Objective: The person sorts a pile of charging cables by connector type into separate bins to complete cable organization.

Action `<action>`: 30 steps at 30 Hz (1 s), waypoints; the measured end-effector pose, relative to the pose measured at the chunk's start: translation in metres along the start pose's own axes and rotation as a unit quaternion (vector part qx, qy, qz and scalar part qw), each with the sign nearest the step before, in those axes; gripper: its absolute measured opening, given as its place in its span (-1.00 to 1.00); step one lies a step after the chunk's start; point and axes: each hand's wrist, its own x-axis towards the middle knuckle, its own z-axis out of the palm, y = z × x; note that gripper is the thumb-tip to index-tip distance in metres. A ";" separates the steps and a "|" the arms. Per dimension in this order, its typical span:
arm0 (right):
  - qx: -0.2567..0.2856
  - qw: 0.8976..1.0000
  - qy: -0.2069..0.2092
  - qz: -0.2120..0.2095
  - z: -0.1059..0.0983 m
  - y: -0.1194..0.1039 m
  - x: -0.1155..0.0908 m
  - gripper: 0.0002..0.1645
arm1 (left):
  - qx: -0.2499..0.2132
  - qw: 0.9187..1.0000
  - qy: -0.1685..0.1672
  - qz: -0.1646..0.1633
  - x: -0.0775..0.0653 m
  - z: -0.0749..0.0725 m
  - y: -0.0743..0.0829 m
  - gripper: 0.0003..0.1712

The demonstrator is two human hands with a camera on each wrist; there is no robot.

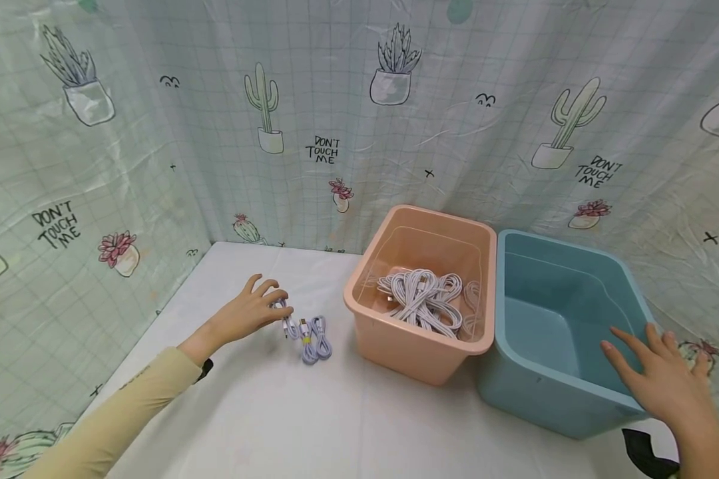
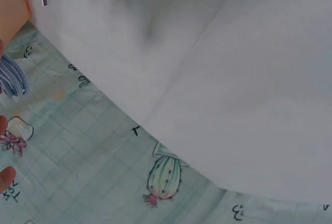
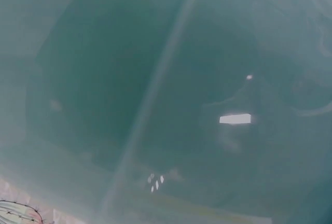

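Observation:
My left hand (image 1: 254,309) pinches a small coiled white charging cable (image 1: 290,327) between thumb and fingers, above the table; the other fingers are spread. In the left wrist view, part of this coil shows at the left edge. Right beside it on the table lie a coiled cable with a yellow band (image 1: 308,346) and another coiled cable (image 1: 321,336). My right hand (image 1: 671,379) is at the near right rim of the blue bin (image 1: 575,389), its fingers spread over the opening and holding nothing. The right wrist view shows blue-green plastic up close.
A peach bin (image 1: 395,346) with a heap of white cables (image 1: 425,296) stands at mid-table, left of the blue bin. Behind and on both sides hangs a curtain (image 1: 323,80) printed with cacti. The white tablecloth (image 1: 311,426) spreads in front.

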 end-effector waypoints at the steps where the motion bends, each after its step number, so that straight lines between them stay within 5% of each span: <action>1: 0.001 1.000 0.000 0.000 0.000 0.000 0.000 -0.15 | 0.005 1.000 0.001 0.000 0.001 -0.003 -0.002 -0.62; 13: 0.005 1.000 0.007 -0.002 0.001 -0.001 0.001 -0.15 | 0.048 0.999 -0.007 0.012 0.014 -0.031 -0.017 -0.47; 30: 0.002 1.000 0.011 0.001 0.001 -0.002 0.000 -0.16 | 0.117 0.993 0.012 0.016 0.065 -0.093 -0.031 -0.29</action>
